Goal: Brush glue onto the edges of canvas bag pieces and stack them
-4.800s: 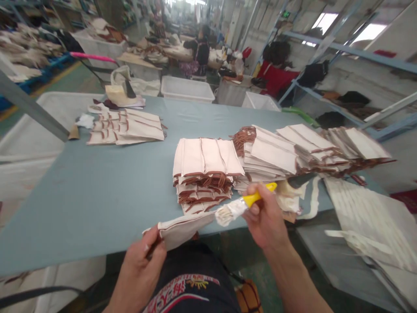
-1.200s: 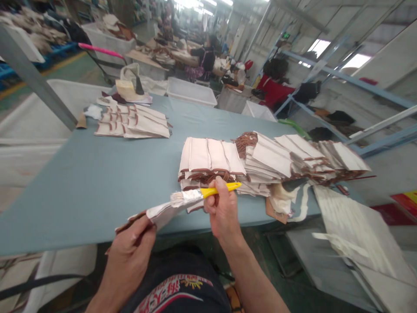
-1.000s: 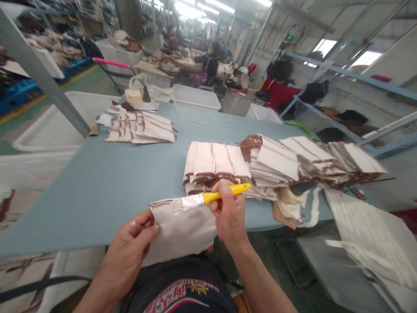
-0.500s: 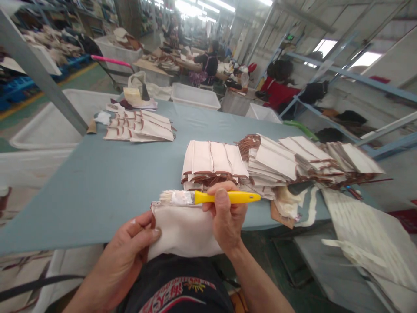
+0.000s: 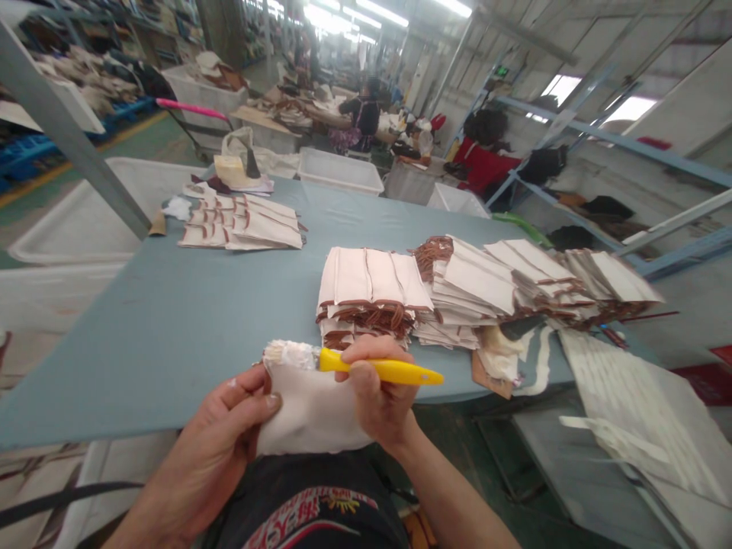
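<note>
While a bristly brush [image 5: 394, 372] touches it, canvas [image 5: 312, 412] sags.

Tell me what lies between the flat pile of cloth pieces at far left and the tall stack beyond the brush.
Nothing. The head view shows only bare blue-grey table between the flat pile and the tall stack.

A brush [image 5: 377, 370] with a smooth, glossy yellow plastic handle and pale bristles clotted white. A pouch [image 5: 312, 408] of matt cream cloth, plainly woven, edged in brown trim. Stacks [image 5: 371, 282] of the same matt cloth with brown cords. The desk [image 5: 171, 320] has a smooth, matt grey-blue cover. Behind it are a white plastic bin [image 5: 340, 169] and painted metal shelving [image 5: 657, 155].
</note>
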The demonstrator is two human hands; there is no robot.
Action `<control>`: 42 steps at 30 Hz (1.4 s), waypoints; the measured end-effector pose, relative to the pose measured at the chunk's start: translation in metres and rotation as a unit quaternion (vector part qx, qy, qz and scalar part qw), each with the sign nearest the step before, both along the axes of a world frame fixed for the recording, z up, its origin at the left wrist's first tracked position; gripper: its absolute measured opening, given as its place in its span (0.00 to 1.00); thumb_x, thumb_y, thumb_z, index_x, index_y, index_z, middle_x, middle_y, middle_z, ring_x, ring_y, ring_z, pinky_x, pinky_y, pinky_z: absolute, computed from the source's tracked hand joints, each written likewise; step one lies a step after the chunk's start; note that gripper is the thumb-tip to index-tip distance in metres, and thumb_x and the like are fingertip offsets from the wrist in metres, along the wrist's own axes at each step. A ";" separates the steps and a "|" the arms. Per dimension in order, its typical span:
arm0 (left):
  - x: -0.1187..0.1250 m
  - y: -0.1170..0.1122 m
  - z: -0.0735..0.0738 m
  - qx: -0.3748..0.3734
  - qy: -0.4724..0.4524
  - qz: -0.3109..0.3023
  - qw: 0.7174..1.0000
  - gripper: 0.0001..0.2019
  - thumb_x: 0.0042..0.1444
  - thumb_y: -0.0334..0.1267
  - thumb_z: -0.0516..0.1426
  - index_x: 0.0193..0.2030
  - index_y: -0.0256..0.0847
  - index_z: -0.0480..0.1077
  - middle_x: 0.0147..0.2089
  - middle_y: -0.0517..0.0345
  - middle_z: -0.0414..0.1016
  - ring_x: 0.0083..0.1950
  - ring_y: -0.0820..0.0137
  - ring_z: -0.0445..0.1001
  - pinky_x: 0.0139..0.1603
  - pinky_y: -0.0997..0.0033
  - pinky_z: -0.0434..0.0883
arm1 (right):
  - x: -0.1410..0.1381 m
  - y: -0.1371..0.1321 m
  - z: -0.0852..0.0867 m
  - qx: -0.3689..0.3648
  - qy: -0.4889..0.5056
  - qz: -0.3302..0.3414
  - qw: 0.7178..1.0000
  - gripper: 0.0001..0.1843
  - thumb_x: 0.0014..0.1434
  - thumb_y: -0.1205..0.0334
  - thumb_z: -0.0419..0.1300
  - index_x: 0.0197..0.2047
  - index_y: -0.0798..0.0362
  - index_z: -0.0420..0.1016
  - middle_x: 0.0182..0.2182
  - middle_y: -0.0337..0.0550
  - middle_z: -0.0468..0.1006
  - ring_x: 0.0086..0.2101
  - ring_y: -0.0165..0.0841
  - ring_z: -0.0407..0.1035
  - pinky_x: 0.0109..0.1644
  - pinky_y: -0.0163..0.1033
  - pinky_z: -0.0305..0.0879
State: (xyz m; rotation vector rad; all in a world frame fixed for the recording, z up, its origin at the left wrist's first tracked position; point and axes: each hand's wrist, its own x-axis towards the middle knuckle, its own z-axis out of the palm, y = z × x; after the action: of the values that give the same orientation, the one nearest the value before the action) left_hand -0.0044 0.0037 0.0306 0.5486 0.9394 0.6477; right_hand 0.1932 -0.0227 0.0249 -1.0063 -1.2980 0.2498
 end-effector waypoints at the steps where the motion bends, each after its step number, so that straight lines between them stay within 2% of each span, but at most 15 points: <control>1: -0.001 0.000 0.000 0.000 -0.003 -0.001 1.000 0.26 0.41 0.36 0.77 0.51 0.43 0.85 0.43 0.52 0.90 0.40 0.57 0.88 0.35 0.70 0.82 | 0.002 0.000 0.001 0.020 -0.039 0.000 0.999 0.15 0.75 0.50 0.61 0.38 0.48 0.79 0.26 0.37 0.83 0.24 0.31 0.77 0.31 0.35 0.74; 5: -0.001 0.001 0.008 -0.019 -0.021 0.004 1.000 0.27 0.37 0.27 0.74 0.48 0.44 0.86 0.43 0.53 0.90 0.41 0.57 0.88 0.35 0.72 0.82 | 0.007 0.002 0.009 0.101 -0.109 -0.031 0.988 0.12 0.75 0.51 0.62 0.40 0.46 0.78 0.26 0.36 0.84 0.25 0.31 0.79 0.33 0.36 0.76; 9: 0.005 0.005 0.021 -0.044 -0.026 0.026 0.998 0.29 0.28 0.22 0.72 0.43 0.42 0.86 0.41 0.53 0.90 0.40 0.55 0.88 0.32 0.73 0.81 | 0.003 0.002 0.015 0.122 -0.115 -0.016 0.986 0.12 0.75 0.49 0.61 0.42 0.45 0.78 0.26 0.35 0.83 0.25 0.31 0.79 0.31 0.35 0.76; 12: 0.007 0.006 0.025 -0.049 -0.010 0.034 0.998 0.32 0.25 0.21 0.72 0.44 0.42 0.86 0.40 0.54 0.90 0.40 0.54 0.88 0.28 0.74 0.80 | 0.000 0.003 0.011 0.120 -0.105 -0.008 0.987 0.11 0.75 0.51 0.61 0.42 0.46 0.78 0.26 0.35 0.83 0.26 0.30 0.79 0.31 0.34 0.75; 17: 0.002 0.005 0.017 -0.025 0.011 0.035 0.999 0.31 0.28 0.24 0.73 0.46 0.41 0.86 0.41 0.54 0.90 0.39 0.56 0.88 0.31 0.72 0.82 | 0.003 0.001 0.000 0.077 -0.037 -0.084 0.993 0.08 0.74 0.54 0.62 0.44 0.47 0.79 0.29 0.38 0.83 0.26 0.33 0.77 0.31 0.38 0.74; 22: 0.001 0.007 0.016 -0.020 0.001 0.036 0.999 0.27 0.30 0.26 0.73 0.44 0.42 0.85 0.38 0.54 0.89 0.37 0.56 0.87 0.32 0.69 0.82 | 0.002 -0.015 -0.001 0.037 -0.009 -0.038 0.999 0.05 0.71 0.54 0.66 0.43 0.44 0.81 0.28 0.38 0.82 0.26 0.35 0.76 0.34 0.42 0.74; 24: 0.002 0.008 0.015 -0.018 -0.004 0.031 0.999 0.27 0.30 0.27 0.73 0.43 0.42 0.86 0.37 0.55 0.89 0.36 0.57 0.86 0.32 0.69 0.81 | -0.003 -0.017 0.003 0.013 0.013 -0.042 0.999 0.09 0.71 0.52 0.65 0.40 0.46 0.81 0.25 0.38 0.81 0.23 0.34 0.74 0.31 0.41 0.72; 26: 0.002 0.007 0.011 -0.002 -0.007 0.039 0.999 0.26 0.31 0.28 0.73 0.43 0.43 0.86 0.35 0.57 0.88 0.33 0.60 0.84 0.28 0.73 0.77 | -0.011 -0.016 0.007 -0.021 0.085 -0.056 0.995 0.14 0.72 0.49 0.64 0.37 0.48 0.80 0.22 0.36 0.78 0.20 0.31 0.71 0.26 0.36 0.68; 28: 0.002 0.006 0.005 0.025 -0.001 0.049 0.999 0.25 0.34 0.30 0.73 0.45 0.44 0.85 0.34 0.59 0.86 0.30 0.64 0.81 0.25 0.76 0.73 | -0.021 -0.012 0.009 -0.053 0.195 -0.070 0.977 0.19 0.72 0.46 0.63 0.34 0.49 0.77 0.18 0.33 0.74 0.16 0.28 0.67 0.22 0.32 0.64; 30: 0.003 0.005 0.000 0.064 0.019 0.054 0.996 0.25 0.38 0.32 0.73 0.47 0.45 0.85 0.32 0.61 0.85 0.28 0.69 0.77 0.24 0.78 0.69 | -0.030 -0.007 0.009 -0.094 0.295 -0.075 0.948 0.22 0.69 0.42 0.65 0.32 0.50 0.75 0.14 0.30 0.71 0.14 0.26 0.64 0.19 0.30 0.62; 33: 0.004 0.004 -0.005 0.131 0.069 0.066 0.987 0.22 0.43 0.39 0.74 0.48 0.43 0.85 0.27 0.64 0.79 0.22 0.76 0.65 0.21 0.81 0.61 | -0.037 -0.001 0.003 -0.157 0.387 -0.067 0.906 0.25 0.63 0.37 0.69 0.32 0.51 0.74 0.14 0.30 0.70 0.14 0.25 0.62 0.19 0.28 0.61; 35: 0.006 0.004 -0.007 0.170 0.093 0.088 0.977 0.21 0.44 0.41 0.73 0.47 0.42 0.85 0.25 0.66 0.75 0.22 0.78 0.59 0.21 0.81 0.58 | -0.039 0.001 0.000 -0.180 0.424 -0.067 0.885 0.27 0.60 0.35 0.71 0.34 0.52 0.74 0.15 0.30 0.72 0.15 0.24 0.63 0.19 0.27 0.61; 42: 0.008 0.005 -0.021 0.218 0.136 0.115 0.960 0.21 0.52 0.44 0.70 0.53 0.41 0.83 0.24 0.67 0.72 0.22 0.75 0.58 0.21 0.76 0.57 | -0.063 -0.004 -0.008 -0.225 0.462 -0.056 0.856 0.28 0.58 0.35 0.71 0.35 0.52 0.73 0.17 0.31 0.74 0.16 0.23 0.64 0.21 0.27 0.62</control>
State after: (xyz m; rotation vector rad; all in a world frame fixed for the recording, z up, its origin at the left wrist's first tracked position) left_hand 0.0038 0.0082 0.0096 0.9465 1.1355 1.0188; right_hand 0.1305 -0.0266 0.0167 -1.1268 -0.2902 0.8608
